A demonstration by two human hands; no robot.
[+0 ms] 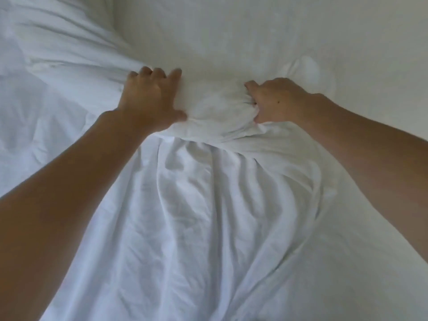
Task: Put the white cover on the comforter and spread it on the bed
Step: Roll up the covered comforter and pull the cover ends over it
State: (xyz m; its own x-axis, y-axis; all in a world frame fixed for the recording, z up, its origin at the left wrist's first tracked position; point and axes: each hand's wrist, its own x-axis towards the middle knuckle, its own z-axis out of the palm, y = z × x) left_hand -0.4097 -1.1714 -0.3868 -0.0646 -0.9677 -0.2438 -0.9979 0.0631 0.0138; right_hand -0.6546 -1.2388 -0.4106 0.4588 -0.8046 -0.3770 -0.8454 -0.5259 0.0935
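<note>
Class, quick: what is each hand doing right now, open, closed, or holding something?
Left hand: grips a bunched fold of the white cover.
Right hand: fingers curled, clutching the same bunch.

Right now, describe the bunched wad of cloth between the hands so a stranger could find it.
Follow both forearms to where the left hand and right hand meet the white cover. Between them sits the bunched wad, puckered tight, unlike the long loose folds below.
</note>
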